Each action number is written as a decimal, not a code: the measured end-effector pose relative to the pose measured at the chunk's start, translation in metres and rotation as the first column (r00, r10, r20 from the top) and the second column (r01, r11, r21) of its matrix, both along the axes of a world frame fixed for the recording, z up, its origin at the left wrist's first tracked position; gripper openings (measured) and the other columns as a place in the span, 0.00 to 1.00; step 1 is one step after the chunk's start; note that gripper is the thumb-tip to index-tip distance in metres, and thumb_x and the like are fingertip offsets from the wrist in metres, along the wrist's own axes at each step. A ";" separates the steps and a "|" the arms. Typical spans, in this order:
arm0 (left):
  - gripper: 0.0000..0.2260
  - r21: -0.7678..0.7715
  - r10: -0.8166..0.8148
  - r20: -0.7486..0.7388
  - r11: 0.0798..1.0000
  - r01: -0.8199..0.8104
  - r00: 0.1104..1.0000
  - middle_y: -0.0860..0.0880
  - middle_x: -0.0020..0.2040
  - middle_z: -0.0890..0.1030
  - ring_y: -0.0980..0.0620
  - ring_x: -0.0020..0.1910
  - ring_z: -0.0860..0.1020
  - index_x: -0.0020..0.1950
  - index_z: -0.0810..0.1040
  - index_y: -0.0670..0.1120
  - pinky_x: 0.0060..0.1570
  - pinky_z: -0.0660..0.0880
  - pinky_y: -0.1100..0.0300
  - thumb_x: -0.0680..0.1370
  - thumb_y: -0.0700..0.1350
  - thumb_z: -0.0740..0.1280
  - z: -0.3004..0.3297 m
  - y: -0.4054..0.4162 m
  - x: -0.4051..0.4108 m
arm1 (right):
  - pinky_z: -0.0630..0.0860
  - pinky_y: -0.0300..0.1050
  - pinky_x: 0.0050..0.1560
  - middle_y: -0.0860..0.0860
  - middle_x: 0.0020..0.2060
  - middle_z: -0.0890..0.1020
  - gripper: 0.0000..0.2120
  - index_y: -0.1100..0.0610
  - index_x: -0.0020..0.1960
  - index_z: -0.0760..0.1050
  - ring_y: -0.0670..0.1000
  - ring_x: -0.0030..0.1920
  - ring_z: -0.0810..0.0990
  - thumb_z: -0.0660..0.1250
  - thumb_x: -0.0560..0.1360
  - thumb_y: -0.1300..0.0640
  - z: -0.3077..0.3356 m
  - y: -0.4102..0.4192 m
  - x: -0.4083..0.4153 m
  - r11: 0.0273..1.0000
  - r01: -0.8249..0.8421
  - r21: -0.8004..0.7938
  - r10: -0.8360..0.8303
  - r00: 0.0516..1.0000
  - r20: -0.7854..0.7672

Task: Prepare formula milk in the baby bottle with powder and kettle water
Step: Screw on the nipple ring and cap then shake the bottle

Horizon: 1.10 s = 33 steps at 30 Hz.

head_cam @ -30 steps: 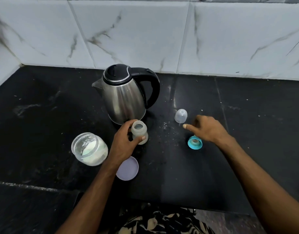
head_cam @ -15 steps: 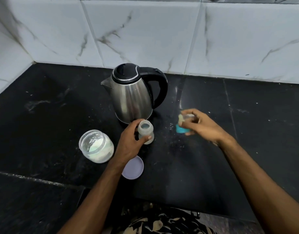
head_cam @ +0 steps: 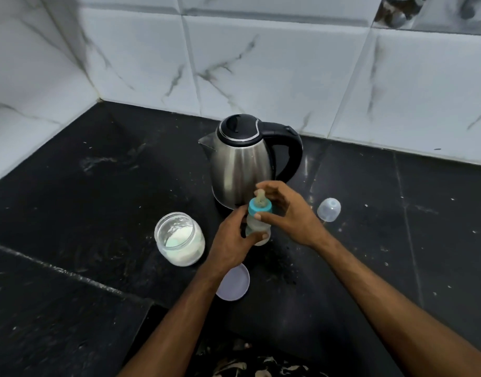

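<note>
While the left hand (head_cam: 232, 240) wraps around the lower body of the baby bottle (head_cam: 257, 227), thumb across its front, the right hand (head_cam: 291, 213) grips the teal collar (head_cam: 259, 206) at the bottle's top, thumb on the near side and the other fingers curled behind. The collar sits on the bottle neck with the pale teat (head_cam: 260, 197) standing up from it; whether the collar is fully threaded cannot be told. The bottle is upright, and its base appears to rest on the black countertop (head_cam: 98, 200), just in front of the kettle (head_cam: 242, 164).

The kettle is stainless steel with a black lid and black handle. The lid is closed, the spout points left and the handle points right.

To the left of the bottle, near the left hand, stands an open glass jar (head_cam: 180, 239) that holds white powder. The jar's lid (head_cam: 233, 281), pale lilac, lies flat on the countertop toward the viewer, partly under the left forearm.

To the right of the right hand, a clear dome cap (head_cam: 329, 209) lies on the countertop, apart from the bottle.

White marble-patterned tiles (head_cam: 261, 72) form the wall behind the kettle.
</note>
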State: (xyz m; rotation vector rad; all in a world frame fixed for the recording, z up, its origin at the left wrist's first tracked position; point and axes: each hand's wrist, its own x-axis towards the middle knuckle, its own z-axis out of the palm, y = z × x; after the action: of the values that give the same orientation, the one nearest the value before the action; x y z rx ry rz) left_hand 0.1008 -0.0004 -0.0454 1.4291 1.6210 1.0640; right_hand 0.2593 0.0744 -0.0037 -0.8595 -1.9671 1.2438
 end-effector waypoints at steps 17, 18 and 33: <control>0.29 0.004 0.007 -0.014 1.000 -0.007 1.000 0.56 0.64 0.78 0.59 0.63 0.76 0.70 0.71 0.54 0.64 0.75 0.52 0.72 0.49 0.76 -0.003 0.003 -0.001 | 0.71 0.30 0.60 0.44 0.57 0.77 0.33 0.51 0.68 0.71 0.36 0.58 0.75 0.80 0.67 0.56 -0.005 0.003 -0.001 0.969 -0.096 0.227 0.042 0.972 0.231; 0.29 0.007 0.006 -0.013 1.000 -0.006 1.000 0.56 0.64 0.78 0.59 0.63 0.76 0.70 0.71 0.54 0.64 0.75 0.52 0.71 0.49 0.76 -0.003 0.003 -0.001 | 0.71 0.29 0.59 0.43 0.56 0.77 0.33 0.51 0.68 0.71 0.36 0.57 0.75 0.80 0.66 0.54 -0.007 0.003 -0.002 0.966 -0.082 0.244 0.026 0.974 0.225; 0.28 0.008 0.011 -0.027 1.000 -0.011 1.000 0.56 0.64 0.78 0.60 0.63 0.76 0.70 0.72 0.54 0.64 0.75 0.53 0.71 0.49 0.76 0.001 0.002 -0.002 | 0.73 0.38 0.53 0.45 0.51 0.77 0.23 0.50 0.61 0.77 0.44 0.51 0.76 0.77 0.69 0.45 -0.001 0.018 0.006 0.962 -0.170 0.216 0.071 0.913 0.402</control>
State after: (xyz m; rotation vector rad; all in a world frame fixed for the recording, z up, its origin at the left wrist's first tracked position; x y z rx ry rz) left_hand 0.0990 0.0012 -0.0449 1.4473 1.6475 1.0628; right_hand 0.2653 0.0929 -0.0043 -0.9221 -2.4667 0.9116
